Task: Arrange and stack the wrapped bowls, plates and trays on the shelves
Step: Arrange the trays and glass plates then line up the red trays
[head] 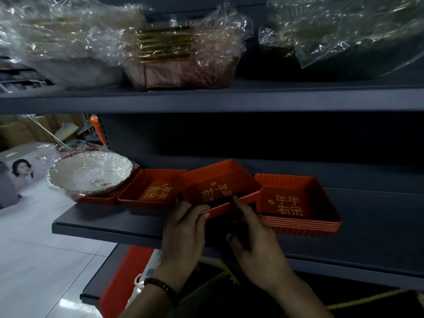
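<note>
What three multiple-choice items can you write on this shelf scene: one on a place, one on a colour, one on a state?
1. Where is the stack of red trays?
A. On the top shelf
B. Right of the held tray, on the same shelf
C. On the floor

2. What colour is the wrapped bowl?
A. Blue
B. Black
C. White

3. How is the held tray?
A. Tilted, gripped by the left hand and right hand
B. Flat, untouched
C. Upside down

Answers: 1 B, the stack stands just to its right. 2 C, its scalloped inside is white. 3 A, both hands grip its near rim and it leans.
</note>
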Tool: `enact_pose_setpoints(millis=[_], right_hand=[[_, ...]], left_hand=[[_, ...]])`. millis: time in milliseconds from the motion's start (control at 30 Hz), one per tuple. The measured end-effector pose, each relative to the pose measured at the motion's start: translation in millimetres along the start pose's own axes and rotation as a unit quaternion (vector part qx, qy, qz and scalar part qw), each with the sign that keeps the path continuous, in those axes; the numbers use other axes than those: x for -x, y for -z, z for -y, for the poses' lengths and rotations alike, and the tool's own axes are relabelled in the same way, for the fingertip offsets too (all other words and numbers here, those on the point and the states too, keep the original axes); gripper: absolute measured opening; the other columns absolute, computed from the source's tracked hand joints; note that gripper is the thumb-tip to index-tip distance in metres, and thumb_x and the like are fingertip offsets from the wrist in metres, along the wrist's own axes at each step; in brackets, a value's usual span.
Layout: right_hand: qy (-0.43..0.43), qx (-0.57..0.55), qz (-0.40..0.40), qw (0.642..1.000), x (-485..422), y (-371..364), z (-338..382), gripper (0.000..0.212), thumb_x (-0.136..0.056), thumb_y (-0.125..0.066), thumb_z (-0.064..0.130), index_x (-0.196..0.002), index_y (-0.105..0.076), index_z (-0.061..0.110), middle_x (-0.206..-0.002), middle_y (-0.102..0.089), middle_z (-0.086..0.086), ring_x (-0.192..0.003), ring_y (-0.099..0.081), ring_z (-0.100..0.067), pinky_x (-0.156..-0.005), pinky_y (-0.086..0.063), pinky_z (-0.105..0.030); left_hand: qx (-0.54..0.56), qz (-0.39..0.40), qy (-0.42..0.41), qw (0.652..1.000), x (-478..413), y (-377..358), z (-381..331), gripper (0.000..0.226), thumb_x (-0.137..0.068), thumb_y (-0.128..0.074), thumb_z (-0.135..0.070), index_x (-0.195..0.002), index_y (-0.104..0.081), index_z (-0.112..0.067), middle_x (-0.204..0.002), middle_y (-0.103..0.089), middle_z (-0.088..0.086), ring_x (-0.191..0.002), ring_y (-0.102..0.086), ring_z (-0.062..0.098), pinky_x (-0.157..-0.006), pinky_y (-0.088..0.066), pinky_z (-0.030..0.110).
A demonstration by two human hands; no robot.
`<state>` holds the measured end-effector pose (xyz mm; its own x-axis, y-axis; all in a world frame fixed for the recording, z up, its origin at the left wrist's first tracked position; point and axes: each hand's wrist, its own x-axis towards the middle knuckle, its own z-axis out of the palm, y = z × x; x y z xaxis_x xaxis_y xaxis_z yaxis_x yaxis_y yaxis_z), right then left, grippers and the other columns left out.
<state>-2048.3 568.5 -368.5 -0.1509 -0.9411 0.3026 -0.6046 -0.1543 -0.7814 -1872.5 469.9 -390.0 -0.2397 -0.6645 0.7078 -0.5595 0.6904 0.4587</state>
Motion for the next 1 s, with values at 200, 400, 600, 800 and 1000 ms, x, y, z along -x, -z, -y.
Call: enact_pose_setpoints(millis=[200,400,600,800,1000], right_hand=[[0.033,0.039,-0.052,0.997,2,5,-4,0.071,-0.099,-0.072,0.029,-0.152,-0.033,0.056,-0.145,-0.051,0.018,-0.133,-0.05,0.0,-0.11,-0.048,-0.024],[0.01,0.016,-0.097,0.995,5,23,-7,0.065,-0.065,-0.095,0.056,-0.115,-0.056,0.041,-0.111,-0.066,0.022,-0.107,-0.06,0.007,-0.087,-0.047,-0.009],[-0.022,0.037,-0.106,0.993,13,54,-10,0.08,-0.048,-0.098,0.062,-0.109,-0.05,0.045,-0.115,-0.058,0.025,-0.109,-0.053,0.009,-0.089,-0.045,-0.017],[-0.069,0.064,-0.06,0.994,28,80,-25,0.093,-0.044,-0.088,0.081,-0.118,-0.041,0.051,-0.13,-0.048,0.026,-0.124,-0.049,-0.008,-0.101,-0.053,-0.044],[-0.062,0.155,-0.06,0.984,43,94,-30,0.072,-0.077,-0.053,0.088,-0.137,-0.03,0.055,-0.137,-0.036,0.024,-0.13,-0.028,-0.006,-0.114,-0.027,-0.04]], left_hand=[[0.007,-0.017,-0.078,0.997,7,-1,-14,0.018,-0.104,-0.065,-0.022,-0.118,-0.077,-0.022,-0.11,-0.056,-0.013,-0.115,-0.052,0.003,-0.109,-0.047,0.031],[0.052,0.066,-0.085,0.993,6,4,-16,0.053,-0.091,-0.081,-0.032,-0.139,-0.06,-0.039,-0.141,-0.048,-0.014,-0.136,-0.049,0.013,-0.111,-0.041,0.024],[0.047,0.125,-0.013,0.991,-5,5,11,0.068,-0.085,-0.08,-0.048,-0.148,-0.054,-0.046,-0.158,-0.033,-0.021,-0.149,-0.033,0.011,-0.116,-0.034,0.031],[0.011,0.103,0.034,0.994,-12,-8,21,0.03,-0.1,-0.059,-0.044,-0.127,-0.071,-0.042,-0.154,-0.049,-0.009,-0.143,-0.04,0.021,-0.113,-0.041,0.04],[0.102,0.092,0.013,0.99,-16,-21,-6,0.017,-0.103,-0.063,-0.027,-0.117,-0.073,-0.032,-0.114,-0.066,-0.016,-0.111,-0.063,0.006,-0.09,-0.055,0.028]])
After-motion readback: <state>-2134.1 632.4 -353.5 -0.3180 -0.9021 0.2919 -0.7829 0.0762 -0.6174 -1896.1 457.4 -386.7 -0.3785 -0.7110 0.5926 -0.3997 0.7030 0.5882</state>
